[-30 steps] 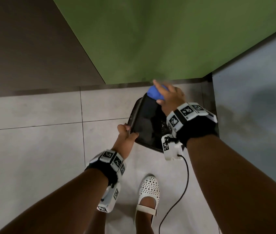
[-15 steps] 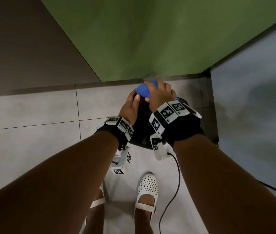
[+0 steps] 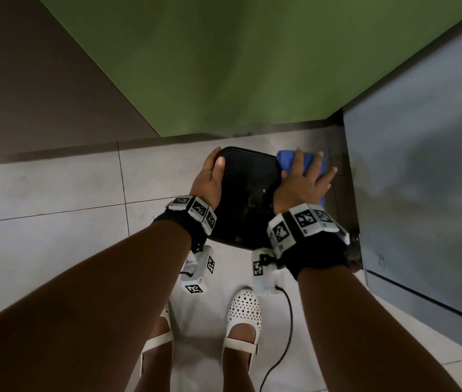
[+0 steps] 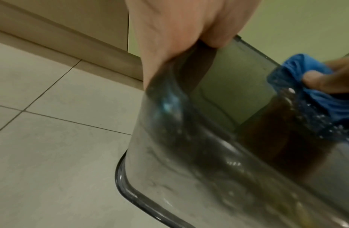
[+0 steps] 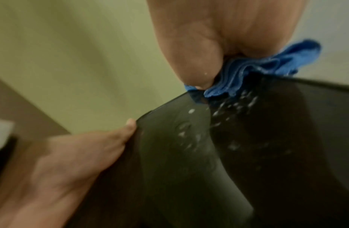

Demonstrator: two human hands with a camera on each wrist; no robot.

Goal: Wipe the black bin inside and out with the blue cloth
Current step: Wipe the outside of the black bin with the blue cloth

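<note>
The black bin (image 3: 248,193) is held tilted above the tiled floor, a broad glossy wet face turned up toward me. My left hand (image 3: 210,176) grips its far left corner, thumb on the face and fingers behind the edge. My right hand (image 3: 303,179) holds the bunched blue cloth (image 3: 286,161) against the far right corner, fingers spread over it. The left wrist view shows the bin (image 4: 189,154) with droplets and the cloth (image 4: 298,74) at its edge. In the right wrist view the thumb digs into the cloth (image 5: 257,69) on the bin (image 5: 248,154).
A green wall (image 3: 224,66) and a brown wall (image 3: 26,80) meet just beyond the bin. A grey panel (image 3: 422,179) stands close on the right. My white shoes (image 3: 244,312) are on the tiles below, beside a black cable (image 3: 286,321).
My left hand moved from the bin's near edge to its far left corner. The right hand slid the cloth from the top middle to the far right corner. The bin's broad face now shows.
</note>
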